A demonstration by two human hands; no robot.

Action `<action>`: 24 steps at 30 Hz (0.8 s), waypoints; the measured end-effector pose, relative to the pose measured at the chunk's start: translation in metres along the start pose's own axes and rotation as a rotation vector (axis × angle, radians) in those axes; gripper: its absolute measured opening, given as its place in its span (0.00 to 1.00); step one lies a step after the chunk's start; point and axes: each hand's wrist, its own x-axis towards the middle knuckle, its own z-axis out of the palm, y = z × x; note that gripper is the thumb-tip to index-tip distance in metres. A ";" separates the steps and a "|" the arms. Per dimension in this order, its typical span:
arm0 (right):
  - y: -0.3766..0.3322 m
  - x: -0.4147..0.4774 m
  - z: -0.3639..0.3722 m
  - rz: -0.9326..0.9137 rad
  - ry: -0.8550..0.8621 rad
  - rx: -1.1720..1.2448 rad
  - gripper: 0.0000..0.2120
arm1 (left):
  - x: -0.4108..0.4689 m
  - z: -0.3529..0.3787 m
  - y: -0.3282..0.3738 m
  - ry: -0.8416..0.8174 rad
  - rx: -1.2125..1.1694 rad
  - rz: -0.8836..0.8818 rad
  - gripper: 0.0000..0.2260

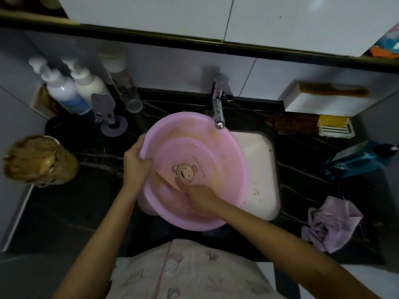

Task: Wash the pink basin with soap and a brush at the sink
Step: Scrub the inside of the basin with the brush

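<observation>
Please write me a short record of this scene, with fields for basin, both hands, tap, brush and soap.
basin: pink basin over the white sink
left: left hand grips the basin's left rim
right: right hand inside the basin, fingers on its bottom; grip unclear
tap: tap above the basin's far rim
brush: brown brush on the white box, right side
soap: yellow soap in its dish

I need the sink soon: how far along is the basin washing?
Early. Done: pink basin is tilted over the sink, left hand gripping its rim. In hand: right hand presses inside its bottom. Left: orange film coats its wall; brush and yellow soap lie unused at right.
</observation>
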 end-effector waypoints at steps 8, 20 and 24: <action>0.012 0.015 -0.004 0.239 0.129 0.086 0.36 | 0.000 0.003 -0.011 -0.005 -0.071 -0.025 0.29; -0.009 0.035 -0.009 0.169 0.257 0.270 0.30 | -0.002 0.005 -0.009 0.007 -0.157 -0.084 0.26; -0.016 0.015 0.005 0.080 0.188 0.178 0.30 | -0.001 0.004 -0.014 -0.008 -0.194 -0.075 0.23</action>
